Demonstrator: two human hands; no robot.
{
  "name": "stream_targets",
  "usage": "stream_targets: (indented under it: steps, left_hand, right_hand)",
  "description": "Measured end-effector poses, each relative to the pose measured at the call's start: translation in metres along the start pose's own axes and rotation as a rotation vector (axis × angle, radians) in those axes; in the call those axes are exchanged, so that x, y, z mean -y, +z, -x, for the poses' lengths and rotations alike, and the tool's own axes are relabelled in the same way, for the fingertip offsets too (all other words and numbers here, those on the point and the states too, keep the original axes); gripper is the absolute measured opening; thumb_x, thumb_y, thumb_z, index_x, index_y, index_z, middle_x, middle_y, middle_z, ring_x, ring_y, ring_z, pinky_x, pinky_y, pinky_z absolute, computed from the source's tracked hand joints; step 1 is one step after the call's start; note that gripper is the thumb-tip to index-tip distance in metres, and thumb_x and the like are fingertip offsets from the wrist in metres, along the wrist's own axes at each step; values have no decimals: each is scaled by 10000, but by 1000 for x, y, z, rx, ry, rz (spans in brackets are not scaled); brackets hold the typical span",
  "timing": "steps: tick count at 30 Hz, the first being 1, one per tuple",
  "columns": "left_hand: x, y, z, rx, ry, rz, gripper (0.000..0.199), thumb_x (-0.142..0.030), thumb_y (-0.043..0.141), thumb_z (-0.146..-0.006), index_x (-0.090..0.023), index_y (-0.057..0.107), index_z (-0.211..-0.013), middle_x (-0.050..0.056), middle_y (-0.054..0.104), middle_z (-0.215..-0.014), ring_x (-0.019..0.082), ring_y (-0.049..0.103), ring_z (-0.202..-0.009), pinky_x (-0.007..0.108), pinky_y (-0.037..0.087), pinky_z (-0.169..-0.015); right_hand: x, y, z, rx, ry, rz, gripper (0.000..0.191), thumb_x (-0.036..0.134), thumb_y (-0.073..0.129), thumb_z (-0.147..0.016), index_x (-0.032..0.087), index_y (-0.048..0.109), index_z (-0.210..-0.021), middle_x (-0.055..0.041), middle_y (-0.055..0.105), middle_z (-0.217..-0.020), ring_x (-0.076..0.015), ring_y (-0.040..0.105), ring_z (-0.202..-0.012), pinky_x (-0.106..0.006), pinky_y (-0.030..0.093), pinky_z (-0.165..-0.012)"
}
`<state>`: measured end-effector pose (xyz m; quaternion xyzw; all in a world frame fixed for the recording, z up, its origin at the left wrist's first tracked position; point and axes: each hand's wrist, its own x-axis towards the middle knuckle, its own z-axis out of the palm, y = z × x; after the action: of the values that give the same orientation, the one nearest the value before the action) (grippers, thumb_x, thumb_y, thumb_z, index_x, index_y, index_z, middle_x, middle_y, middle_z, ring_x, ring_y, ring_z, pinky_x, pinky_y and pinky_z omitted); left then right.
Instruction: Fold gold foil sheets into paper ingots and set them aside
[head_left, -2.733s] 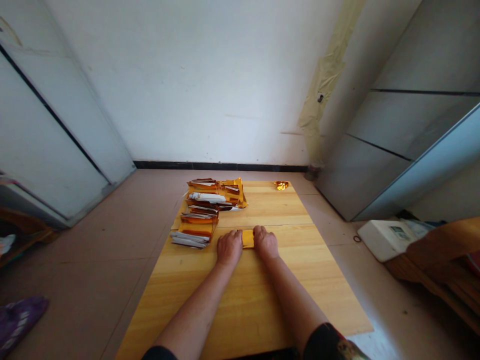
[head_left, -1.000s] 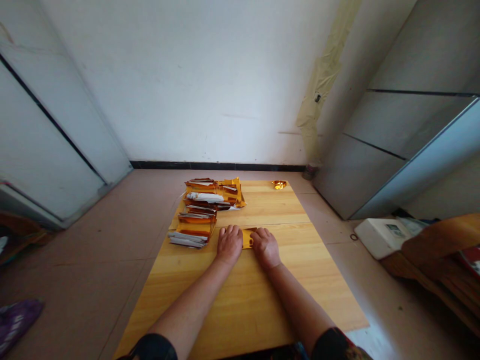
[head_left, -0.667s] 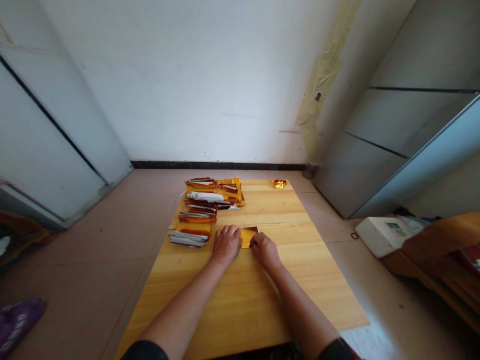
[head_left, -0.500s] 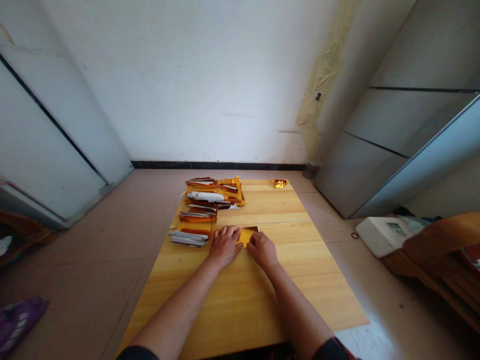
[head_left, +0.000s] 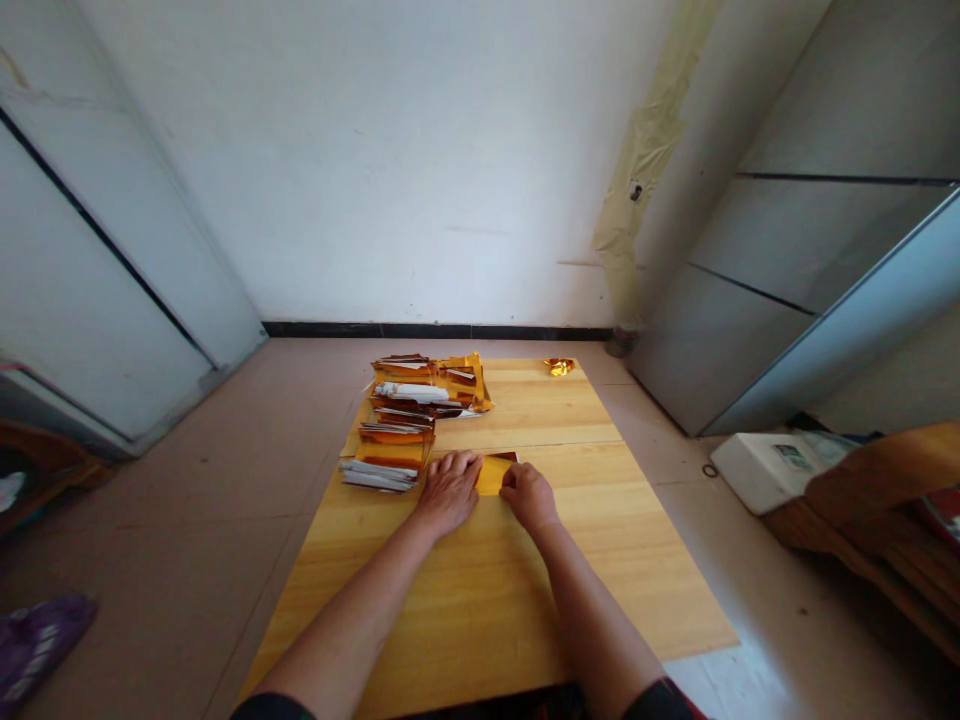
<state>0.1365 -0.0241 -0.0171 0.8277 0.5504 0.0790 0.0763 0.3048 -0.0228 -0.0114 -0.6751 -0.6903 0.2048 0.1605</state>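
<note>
A small gold foil-paper sheet (head_left: 492,476) lies on the wooden tabletop between my hands, with a dark brown strip showing at its far right corner. My left hand (head_left: 450,492) rests flat over the sheet's left side, fingers stretched out. At the right edge, my right hand (head_left: 529,496) has its fingers curled in a pinch on the sheet. Just beyond and left of my left hand sit bundles of folded gold and white paper (head_left: 379,475). Whatever lies under my left palm is hidden.
More folded paper stacks (head_left: 411,393) line the table's far left side. A crumpled piece of gold foil (head_left: 559,367) is at the far right corner of the tabletop (head_left: 600,560). A white box (head_left: 765,470) stands to the right, a purple bag (head_left: 45,640) on the floor at left.
My right hand has shifted slightly right along the sheet's edge, and a little more of the gold surface shows between my hands. My left hand has barely moved.
</note>
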Motion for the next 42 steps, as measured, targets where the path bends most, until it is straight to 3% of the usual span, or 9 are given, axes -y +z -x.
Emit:
stream_targets:
  steps: [9, 17, 21, 24, 28, 34, 38, 42]
  left_hand:
    - [11, 2, -1, 52, 70, -25, 534, -204, 386, -809, -254, 335, -1339, 50, 347, -1421, 218, 299, -1275, 418, 258, -1014]
    - [18, 6, -2, 74, 99, -39, 555, -211, 365, -824, -258, 295, -1373, 40, 293, -1473, 217, 231, -1336, 457, 204, -1063]
    - [15, 7, -4, 90, 106, -32, 560, -206, 372, -824, -274, 294, -1375, 31, 289, -1478, 224, 220, -1346, 480, 202, -1068]
    - [10, 6, -7, 92, 98, -17, 561, -189, 367, -820, -275, 305, -1370, 27, 300, -1473, 233, 211, -1352, 511, 193, -1069]
    - [1, 7, -10, 60, 72, -6, 551, -178, 376, -813, -271, 337, -1355, 41, 317, -1464, 246, 207, -1359, 542, 182, -1069]
    - [14, 18, -7, -46, 85, 24, 548, -146, 420, -788, -280, 419, -1319, 29, 350, -1454, 238, 278, -1331, 482, 244, -1069]
    - [29, 21, -3, -127, 74, 90, 497, -155, 444, -782, -308, 513, -1249, 4, 407, -1419, 244, 312, -1310, 476, 279, -1058]
    - [28, 15, -1, -164, -18, 213, 504, -107, 487, -698, -291, 601, -1153, -1, 531, -1301, 204, 412, -1234, 393, 321, -1053]
  right_hand:
    - [-14, -10, -6, 22, 35, -72, 272, -10, 503, -647, 190, 670, -725, -25, 683, -810, -140, 603, -783, -197, 389, -675]
    - [-29, -11, -9, -2, 42, -108, 281, -17, 479, -622, 193, 662, -661, -23, 688, -754, -147, 611, -740, -210, 409, -673]
    - [-32, -13, -9, -136, 30, -166, 215, 40, 482, -640, 190, 636, -648, -26, 652, -724, -149, 585, -701, -229, 424, -667]
    - [-25, -11, -9, -239, -101, -340, 224, 71, 462, -640, 192, 628, -730, -14, 630, -785, -139, 572, -724, -239, 453, -692]
    - [-14, 5, -12, -122, -206, -514, 252, 77, 459, -635, 192, 613, -797, 1, 609, -799, -125, 568, -698, -240, 481, -673]
    - [-18, 26, -21, -128, -49, -507, 297, 35, 489, -586, 180, 589, -826, -7, 584, -815, -121, 573, -715, -223, 476, -662]
    - [-19, 24, -26, -74, -51, -463, 257, 41, 498, -599, 181, 582, -797, 6, 560, -798, -105, 539, -672, -207, 451, -629]
    - [-14, 12, -26, -22, -116, -330, 218, 52, 576, -557, 175, 583, -737, 20, 516, -775, -99, 486, -660, -203, 416, -631]
